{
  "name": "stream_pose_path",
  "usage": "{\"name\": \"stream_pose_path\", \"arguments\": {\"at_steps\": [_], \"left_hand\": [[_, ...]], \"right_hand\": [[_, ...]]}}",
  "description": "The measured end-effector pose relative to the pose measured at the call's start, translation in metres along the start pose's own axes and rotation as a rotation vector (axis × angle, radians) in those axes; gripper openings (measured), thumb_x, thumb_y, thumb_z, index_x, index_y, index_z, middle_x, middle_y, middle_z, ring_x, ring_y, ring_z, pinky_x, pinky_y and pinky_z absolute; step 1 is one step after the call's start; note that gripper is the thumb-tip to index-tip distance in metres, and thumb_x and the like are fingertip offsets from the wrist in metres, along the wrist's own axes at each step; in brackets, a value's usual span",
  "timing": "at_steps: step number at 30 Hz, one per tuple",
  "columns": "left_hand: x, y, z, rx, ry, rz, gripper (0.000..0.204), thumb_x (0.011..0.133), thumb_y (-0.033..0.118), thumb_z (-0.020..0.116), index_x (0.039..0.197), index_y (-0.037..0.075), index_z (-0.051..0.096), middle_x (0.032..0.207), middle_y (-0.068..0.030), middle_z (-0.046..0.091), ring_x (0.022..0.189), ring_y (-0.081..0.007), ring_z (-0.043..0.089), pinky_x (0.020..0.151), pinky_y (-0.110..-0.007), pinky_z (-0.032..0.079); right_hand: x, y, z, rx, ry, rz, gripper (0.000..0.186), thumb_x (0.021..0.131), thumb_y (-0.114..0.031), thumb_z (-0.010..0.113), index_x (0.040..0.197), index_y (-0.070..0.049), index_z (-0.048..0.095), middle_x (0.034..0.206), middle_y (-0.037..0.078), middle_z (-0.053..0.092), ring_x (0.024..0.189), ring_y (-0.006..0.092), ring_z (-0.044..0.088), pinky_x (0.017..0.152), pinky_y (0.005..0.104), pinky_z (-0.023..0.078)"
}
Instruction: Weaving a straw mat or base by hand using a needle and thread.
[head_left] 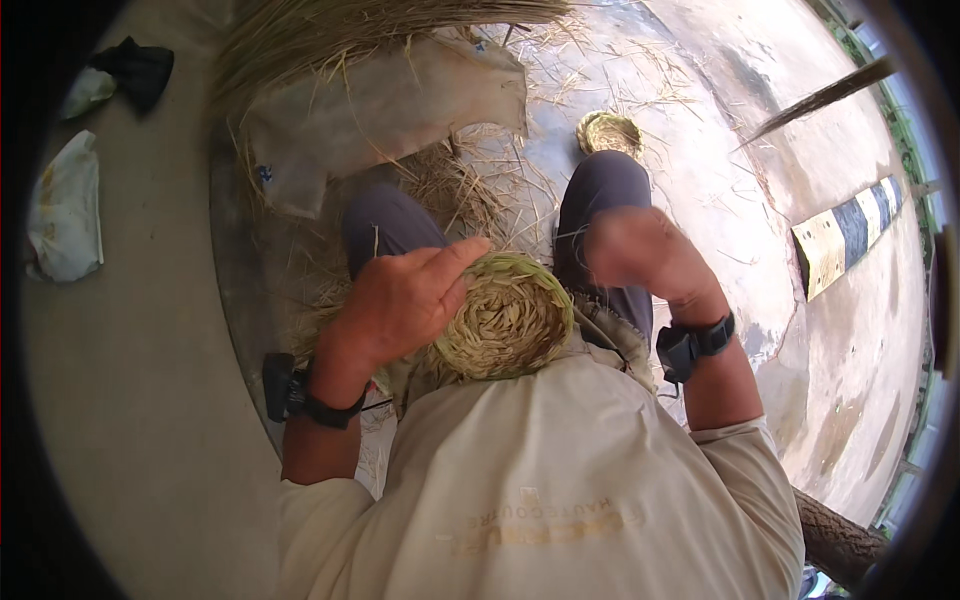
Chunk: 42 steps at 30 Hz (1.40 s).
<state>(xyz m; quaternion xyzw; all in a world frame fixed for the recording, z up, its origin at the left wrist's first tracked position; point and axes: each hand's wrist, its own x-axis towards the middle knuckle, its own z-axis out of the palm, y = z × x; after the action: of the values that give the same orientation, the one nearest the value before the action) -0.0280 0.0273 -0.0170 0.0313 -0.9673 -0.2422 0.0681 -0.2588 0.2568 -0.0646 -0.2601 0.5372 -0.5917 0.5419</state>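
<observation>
A small round woven straw basket [508, 318] rests in my lap, its open top facing up and its rim greenish. My left hand [408, 305] grips the rim on its left side, the index finger reaching along the top edge. To the right of the basket and apart from it, my right hand [645, 250] is raised over my right knee. Motion smears its fingers; a faint thin pale strand shows beside it, but whether the hand holds it I cannot make out.
Another small woven basket [609, 133] stands on the floor past my right knee. A bundle of long straw [380, 30] lies at the far left over a pale sheet [400, 105]. Loose straw [455, 190] litters the floor between my legs. A striped block [850, 235] sits at the right.
</observation>
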Motion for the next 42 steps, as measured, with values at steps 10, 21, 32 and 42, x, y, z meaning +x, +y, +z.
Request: {"name": "stream_pose_path", "arguments": {"at_steps": [10, 21, 32, 42], "left_hand": [[-0.006, 0.011, 0.0, 0.209, -0.101, 0.023, 0.04, 0.091, 0.009, 0.073, 0.13, 0.001, 0.064, 0.1, -0.0197, 0.075, 0.086, -0.036, 0.075, 0.071, -0.044, 0.06], [-0.029, 0.001, 0.014, -0.074, 0.013, -0.098, 0.033, 0.097, 0.008, 0.064, 0.128, -0.003, 0.062, 0.113, -0.026, 0.073, 0.097, -0.0447, 0.073, 0.079, -0.05, 0.059], [-0.033, -0.001, 0.005, -0.176, 0.019, -0.173, 0.04, 0.095, 0.01, 0.064, 0.133, -0.003, 0.06, 0.117, -0.0261, 0.071, 0.101, -0.0452, 0.071, 0.086, -0.048, 0.059], [-0.027, -0.005, 0.008, -0.281, 0.033, -0.187, 0.033, 0.095, 0.015, 0.069, 0.122, -0.005, 0.066, 0.104, -0.0247, 0.075, 0.095, -0.039, 0.077, 0.08, -0.042, 0.06]], "right_hand": [[0.042, -0.011, 0.014, 0.399, 0.1, -0.01, 0.033, 0.111, -0.029, 0.058, 0.106, 0.002, 0.07, 0.067, -0.005, 0.043, 0.055, 0.0063, 0.035, 0.048, 0.0236, 0.027], [0.039, 0.003, 0.007, 0.703, 0.109, -0.139, 0.033, 0.112, -0.027, 0.057, 0.103, 0.003, 0.071, 0.072, -0.002, 0.052, 0.06, 0.0101, 0.047, 0.053, 0.0269, 0.038], [0.033, -0.015, 0.138, -0.61, -0.748, -0.931, 0.024, 0.103, -0.011, 0.064, 0.121, 0.004, 0.069, 0.125, 0.022, 0.07, 0.117, 0.0388, 0.067, 0.1, 0.0448, 0.055], [0.031, 0.016, 0.119, -0.343, -0.876, -0.527, 0.026, 0.107, -0.014, 0.06, 0.123, 0.005, 0.068, 0.139, 0.023, 0.064, 0.124, 0.0395, 0.064, 0.105, 0.0454, 0.052]]}}
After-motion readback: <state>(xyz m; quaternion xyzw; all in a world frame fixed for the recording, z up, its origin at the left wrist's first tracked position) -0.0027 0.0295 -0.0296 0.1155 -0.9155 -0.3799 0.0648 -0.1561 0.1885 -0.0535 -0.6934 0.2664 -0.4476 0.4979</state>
